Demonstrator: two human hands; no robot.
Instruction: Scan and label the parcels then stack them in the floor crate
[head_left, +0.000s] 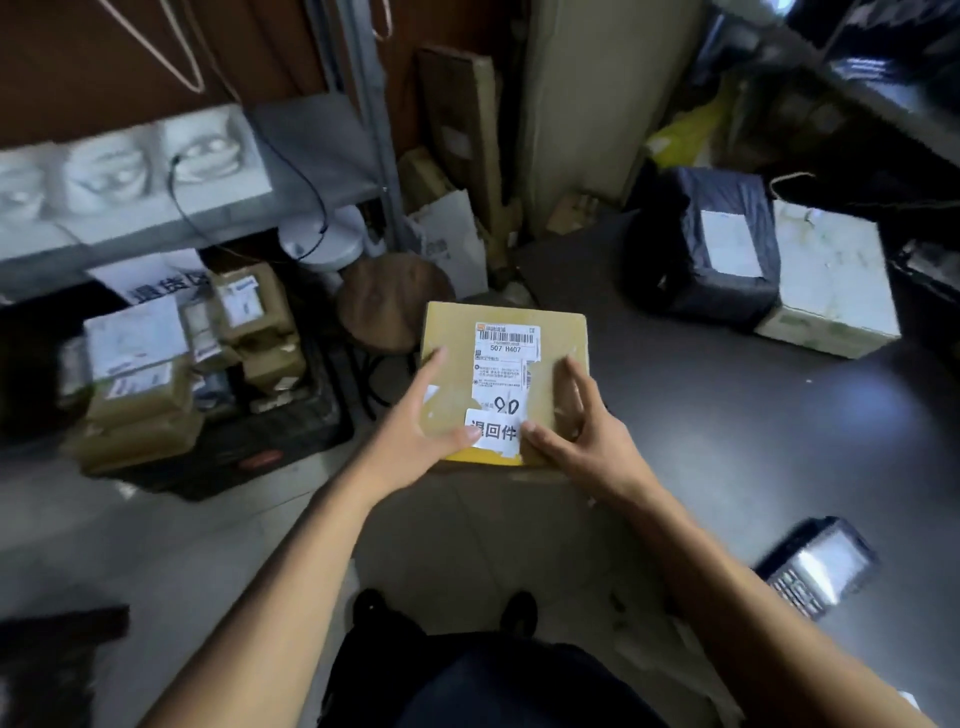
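A flat yellow-brown parcel (558, 338) lies at the left edge of the dark table (727, 415), with a barcode slip on top. A white label (496, 434) with printed characters sits at its near edge. My left hand (415, 426) rests on the parcel's left side, its thumb pressing the label's left end. My right hand (576, 421) touches the label's right end with its thumb, fingers spread over the parcel top. The black floor crate (291, 441) at left holds several brown parcels (140, 400).
A handheld scanner (818, 564) lies on the table at lower right. A black-wrapped parcel (711, 249) and a white box (831, 280) stand at the table's back right. A round wooden stool (389, 301) sits between crate and table. A grey shelf (311, 150) overhangs the crate.
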